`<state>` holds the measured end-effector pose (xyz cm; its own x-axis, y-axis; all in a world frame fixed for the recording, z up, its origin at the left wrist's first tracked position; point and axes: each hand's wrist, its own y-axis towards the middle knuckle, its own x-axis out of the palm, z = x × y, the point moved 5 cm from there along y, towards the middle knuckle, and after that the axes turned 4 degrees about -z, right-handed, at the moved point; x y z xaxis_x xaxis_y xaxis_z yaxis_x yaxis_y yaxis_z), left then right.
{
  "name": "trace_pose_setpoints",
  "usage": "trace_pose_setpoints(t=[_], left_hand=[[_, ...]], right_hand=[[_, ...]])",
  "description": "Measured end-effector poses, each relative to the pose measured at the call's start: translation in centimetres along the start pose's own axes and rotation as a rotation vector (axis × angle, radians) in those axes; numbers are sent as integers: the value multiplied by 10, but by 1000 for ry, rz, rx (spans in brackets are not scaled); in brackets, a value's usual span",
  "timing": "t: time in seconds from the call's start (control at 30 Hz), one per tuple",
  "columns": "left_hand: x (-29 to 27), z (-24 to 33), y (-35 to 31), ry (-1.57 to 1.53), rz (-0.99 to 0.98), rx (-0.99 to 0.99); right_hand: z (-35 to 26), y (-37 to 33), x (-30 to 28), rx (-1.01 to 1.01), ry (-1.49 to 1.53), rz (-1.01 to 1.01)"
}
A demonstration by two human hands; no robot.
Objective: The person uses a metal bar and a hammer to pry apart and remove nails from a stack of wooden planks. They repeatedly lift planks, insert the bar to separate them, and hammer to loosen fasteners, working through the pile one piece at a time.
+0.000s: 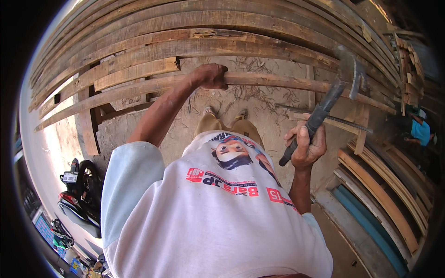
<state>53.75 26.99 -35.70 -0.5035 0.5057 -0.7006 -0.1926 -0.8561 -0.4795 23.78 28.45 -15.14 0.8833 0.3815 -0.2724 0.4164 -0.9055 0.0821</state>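
My left hand (212, 76) is wrapped round a long, narrow wooden plank (278, 81), which runs from side to side in front of me. In my right hand (308, 146) is a claw hammer (329, 99) with a black grip. Its metal head is raised over the right part of the plank, apparently above it; whether they touch I cannot tell. A short wooden board (136, 74) with a broken end lies just beyond the plank, left of my left hand. Close to the hammer's shaft, a ribbed metal rod (347, 123) sticks out to the right.
Several long planks (222, 21) lie side by side across the far side. More timber (380, 199) is stacked at the right, near a blue board (366, 227). A person in a blue shirt (420, 132) is at the far right. A motorcycle (81, 199) stands at the left.
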Motion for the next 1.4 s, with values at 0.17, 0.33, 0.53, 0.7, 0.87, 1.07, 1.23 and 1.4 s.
trace_pose_setpoints(t=[0.17, 0.33, 0.53, 0.7, 0.87, 1.07, 1.23, 1.4], left_hand=[[1, -2, 3, 5, 5, -2], [1, 4, 1, 32, 1, -15], [2, 0, -2, 35, -3, -30], [10, -7, -1, -6, 14, -2], [2, 4, 4, 35, 33, 43], [6, -2, 0, -2, 21, -17], [7, -3, -1, 1, 13, -18], [6, 1, 4, 26, 59, 69]], right_hand=[[15, -12, -3, -216, 10, -23], [136, -53, 22, 462, -259, -293], [-46, -6, 13, -209, 66, -33], [-94, 8, -13, -837, 317, 221], [151, -71, 25, 409, -258, -196], [-23, -15, 18, -30, 175, 33], [-114, 4, -29, -771, 226, 246], [132, -77, 46, 713, 67, -211]])
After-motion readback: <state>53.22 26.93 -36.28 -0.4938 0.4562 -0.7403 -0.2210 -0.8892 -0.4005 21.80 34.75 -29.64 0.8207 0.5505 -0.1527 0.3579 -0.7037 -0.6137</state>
